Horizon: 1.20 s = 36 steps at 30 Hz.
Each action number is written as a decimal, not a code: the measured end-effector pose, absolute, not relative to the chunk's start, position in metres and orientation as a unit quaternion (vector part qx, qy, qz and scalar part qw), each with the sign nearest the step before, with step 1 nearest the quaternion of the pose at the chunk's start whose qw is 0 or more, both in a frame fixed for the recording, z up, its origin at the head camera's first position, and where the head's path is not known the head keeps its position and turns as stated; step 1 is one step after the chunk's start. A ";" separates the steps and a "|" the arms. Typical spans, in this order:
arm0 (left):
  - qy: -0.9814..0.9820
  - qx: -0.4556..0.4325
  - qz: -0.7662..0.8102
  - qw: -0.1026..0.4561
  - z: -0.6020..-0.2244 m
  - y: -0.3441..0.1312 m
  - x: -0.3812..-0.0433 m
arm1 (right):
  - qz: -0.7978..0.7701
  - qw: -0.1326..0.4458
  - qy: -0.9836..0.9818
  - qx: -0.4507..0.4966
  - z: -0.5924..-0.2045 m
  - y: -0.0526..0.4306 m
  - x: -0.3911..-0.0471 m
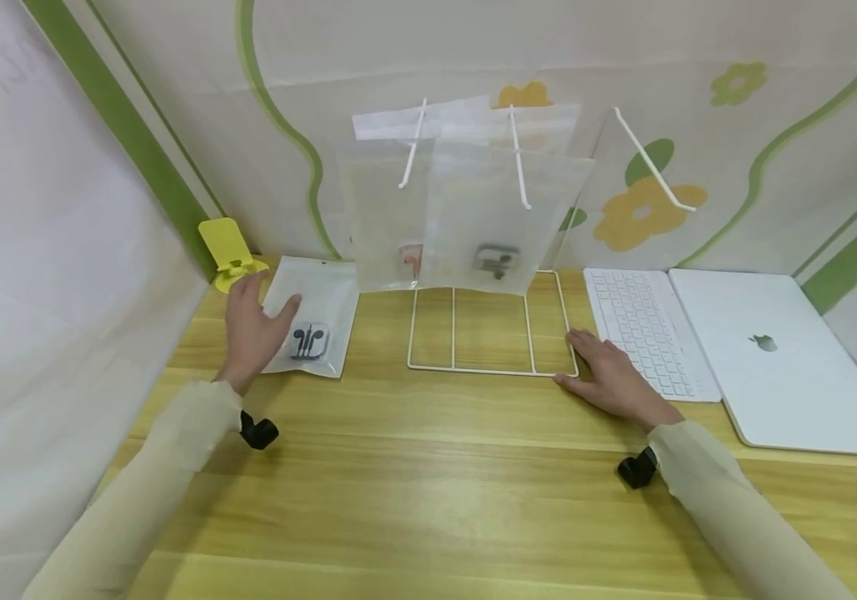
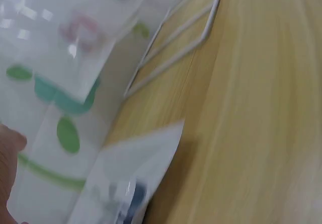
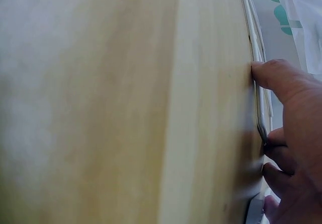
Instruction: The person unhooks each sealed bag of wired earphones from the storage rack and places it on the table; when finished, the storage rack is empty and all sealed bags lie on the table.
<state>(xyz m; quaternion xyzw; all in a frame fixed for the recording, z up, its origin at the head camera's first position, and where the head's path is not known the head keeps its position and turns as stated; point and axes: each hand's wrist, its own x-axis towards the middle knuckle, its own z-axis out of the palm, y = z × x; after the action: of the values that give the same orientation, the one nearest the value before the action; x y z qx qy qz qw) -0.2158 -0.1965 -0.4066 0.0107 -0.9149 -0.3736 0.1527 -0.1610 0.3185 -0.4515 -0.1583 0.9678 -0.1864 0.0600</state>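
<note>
The bag (image 1: 312,287) lay at the left of the worktop (image 1: 413,492), dark earphones (image 1: 308,342) showing through its lower part. The left grip (image 1: 256,329) was released, its thumb spread well apart from the fingers, and stood over the bag's left side; in the head view the thumb crossed the bag above the earphones, while the fingers reached toward the yellow stand (image 1: 224,242) just beyond. Whether that grip touched the bag or the stand, I could not tell; the left wrist view put the thumb off to one side, apart from the visible bag edge. The right grip (image 1: 612,379) grasped the near right corner of the white wire rack (image 1: 496,372), the thumb at the front bar and the bent fingers along the side. The rack's base lay flat on the worktop between the two hands, to the right of the bag. Above its rear part, the left pouch (image 1: 383,208) and the right pouch (image 1: 488,221) hung side by side from the left hook (image 1: 413,150) and the middle hook (image 1: 519,158), a reddish item faint inside the first and dark earphones inside the second. Beside the right grip lay the keyboard (image 1: 642,333), then the laptop (image 1: 789,358).
</note>
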 end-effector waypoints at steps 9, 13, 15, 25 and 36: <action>-0.867 -0.154 -0.445 0.164 -0.374 -0.123 -0.190 | -0.185 0.060 0.968 -0.157 -0.451 0.318 -0.161; -0.814 -0.252 -0.497 0.167 -0.347 -0.093 -0.178 | -0.184 0.059 0.968 -0.157 -0.450 0.317 -0.161; -0.793 -0.273 -0.521 0.157 -0.332 -0.079 -0.173 | -0.184 0.059 0.969 -0.156 -0.449 0.317 -0.161; -0.758 -0.227 -0.607 0.078 -0.335 -0.041 -0.220 | -0.186 0.040 0.968 -0.164 -0.453 0.316 -0.161; -0.753 -0.167 -0.635 0.049 -0.342 -0.020 -0.249 | -0.186 0.040 0.968 -0.166 -0.450 0.315 -0.160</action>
<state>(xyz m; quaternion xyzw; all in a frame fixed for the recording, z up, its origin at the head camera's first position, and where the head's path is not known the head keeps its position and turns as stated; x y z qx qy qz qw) -0.2489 -0.0204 -0.3417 -0.1668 -0.7528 -0.6349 0.0490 -0.1597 0.3146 -0.4501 -0.1659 0.9675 -0.1864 0.0398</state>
